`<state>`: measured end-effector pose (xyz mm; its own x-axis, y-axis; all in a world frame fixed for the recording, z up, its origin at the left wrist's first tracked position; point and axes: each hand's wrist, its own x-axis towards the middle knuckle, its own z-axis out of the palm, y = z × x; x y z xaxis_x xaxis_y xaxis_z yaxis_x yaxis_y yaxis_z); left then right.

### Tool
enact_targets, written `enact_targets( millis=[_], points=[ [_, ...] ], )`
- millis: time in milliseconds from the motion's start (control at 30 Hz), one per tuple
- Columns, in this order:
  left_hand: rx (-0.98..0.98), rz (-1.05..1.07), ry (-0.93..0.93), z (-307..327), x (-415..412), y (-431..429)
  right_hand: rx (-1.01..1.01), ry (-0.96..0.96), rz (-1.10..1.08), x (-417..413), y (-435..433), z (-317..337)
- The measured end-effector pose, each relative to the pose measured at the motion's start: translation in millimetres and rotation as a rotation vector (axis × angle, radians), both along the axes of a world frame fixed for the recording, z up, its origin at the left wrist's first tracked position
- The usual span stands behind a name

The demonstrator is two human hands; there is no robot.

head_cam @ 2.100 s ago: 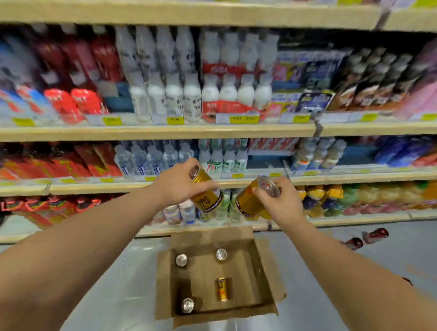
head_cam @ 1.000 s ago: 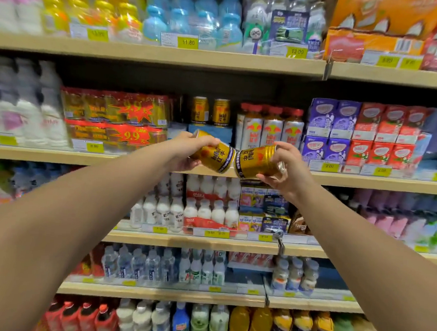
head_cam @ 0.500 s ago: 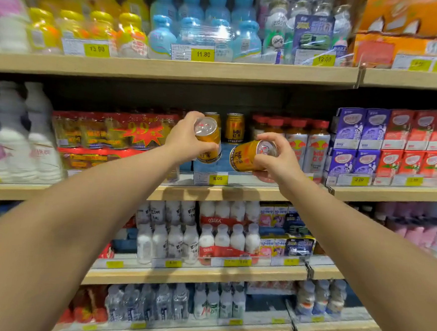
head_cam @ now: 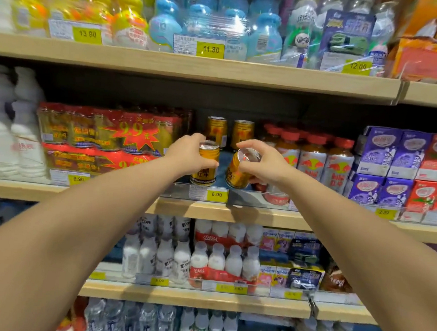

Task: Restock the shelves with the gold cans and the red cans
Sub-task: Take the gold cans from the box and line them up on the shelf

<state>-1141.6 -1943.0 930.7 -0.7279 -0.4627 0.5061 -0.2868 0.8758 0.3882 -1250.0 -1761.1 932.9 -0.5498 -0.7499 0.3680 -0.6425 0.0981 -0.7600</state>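
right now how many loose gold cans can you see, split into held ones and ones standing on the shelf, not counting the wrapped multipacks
held in hands: 2, the upright can in the left hand and the tilted can in the right hand
standing at the back of the shelf: 2, the left back can and the right back can
total: 4

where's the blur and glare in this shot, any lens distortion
Head view: glare streaks the shrink-wrapped blue bottles up top; the white bottles at the left edge smear with blur, while the 6.00 price tag reads clearly; the forearms balloon toward the bottom corners, a wide-angle stretch.
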Motion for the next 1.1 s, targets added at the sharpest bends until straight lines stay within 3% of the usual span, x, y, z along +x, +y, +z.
enact_targets(
  millis=[300,633,867,967,1100],
  points=[
    [-0.005,-0.011,-0.011,-12,-4,-6,0.166,0.052,0.015,-26,-37,-3],
    [0.095,0.007,-0.055,-34,4,-10,0.109,-0.063,-0.003,-38,-55,-23],
    [-0.080,-0.004,0.068,-34,16,-7,0.056,0.284,-0.164,-31,-43,-37],
    [-0.037,-0.011,0.098,-38,16,-4,0.051,0.347,-0.221,-24,-46,-40],
    [-0.039,0.008,0.121,-42,18,-2,0.108,0.296,-0.115,-27,-46,-34]
  ],
)
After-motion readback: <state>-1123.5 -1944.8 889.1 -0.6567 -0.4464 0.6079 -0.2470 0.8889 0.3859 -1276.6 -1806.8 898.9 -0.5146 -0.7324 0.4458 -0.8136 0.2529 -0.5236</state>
